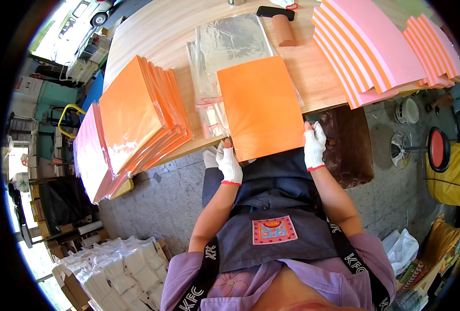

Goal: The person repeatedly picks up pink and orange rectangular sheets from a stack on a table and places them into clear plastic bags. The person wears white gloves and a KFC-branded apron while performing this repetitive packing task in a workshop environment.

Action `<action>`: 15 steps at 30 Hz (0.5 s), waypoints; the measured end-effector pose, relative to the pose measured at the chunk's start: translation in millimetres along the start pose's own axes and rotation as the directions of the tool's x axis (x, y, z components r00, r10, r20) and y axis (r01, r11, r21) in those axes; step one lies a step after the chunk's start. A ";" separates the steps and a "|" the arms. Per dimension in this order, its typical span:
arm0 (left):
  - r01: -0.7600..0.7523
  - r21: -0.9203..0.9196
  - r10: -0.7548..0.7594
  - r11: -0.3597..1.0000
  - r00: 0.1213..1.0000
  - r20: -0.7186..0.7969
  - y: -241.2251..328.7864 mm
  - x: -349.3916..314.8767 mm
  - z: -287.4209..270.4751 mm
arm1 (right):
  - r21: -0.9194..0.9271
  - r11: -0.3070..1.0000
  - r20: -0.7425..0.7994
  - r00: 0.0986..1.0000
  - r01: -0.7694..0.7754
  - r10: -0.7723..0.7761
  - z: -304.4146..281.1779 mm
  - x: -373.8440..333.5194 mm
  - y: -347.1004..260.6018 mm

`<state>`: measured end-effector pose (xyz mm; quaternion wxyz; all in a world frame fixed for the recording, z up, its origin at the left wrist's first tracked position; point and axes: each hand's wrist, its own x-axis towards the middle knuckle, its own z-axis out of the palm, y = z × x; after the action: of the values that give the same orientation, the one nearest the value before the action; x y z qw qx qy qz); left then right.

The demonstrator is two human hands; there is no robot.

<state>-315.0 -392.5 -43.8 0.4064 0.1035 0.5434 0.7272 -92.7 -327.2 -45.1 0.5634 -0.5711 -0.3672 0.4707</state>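
Table with a pale wood-grain top [154,33] is filling the far side of the person's reach. On its right, a tall fanned stack of alternating pink and orange sheets [364,49] is lying without visible film; a smaller striped pink-and-orange stack [440,49] is standing beyond it. Both are looking like work left to do. On the left, a thick pile of orange packs in shiny clear film [136,109] is leaning toward the table edge, with film-covered pinkish-lilac packs [92,150] beside it; I am judging these done. Flat clear plastic sleeves [235,41] are waiting mid-table.

One plain orange rectangular piece [261,106] is now in hand, apparently midway: lying partly over the sleeves, its near end overhanging the table edge above the lap. It is looking matte, smooth and square-cornered; sheet count not telling.

White-gloved left hand [229,163], fingers part-curled, is meeting its near left corner; white-gloved right hand [314,147], similarly half-open, is meeting the right edge. Whether either is actually gripping, I'm not able to tell.
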 end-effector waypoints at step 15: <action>-0.397 0.841 -0.025 0.368 0.900 0.436 70.7 -12.8 -2.6 | -0.183 0.974 0.389 0.900 -0.135 0.198 -21.6 24.3 -42.1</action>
<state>-342.1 -408.9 20.7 0.2904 0.5091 0.7472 0.3133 -60.5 -306.6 -8.1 0.3879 -0.5316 -0.4601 0.5959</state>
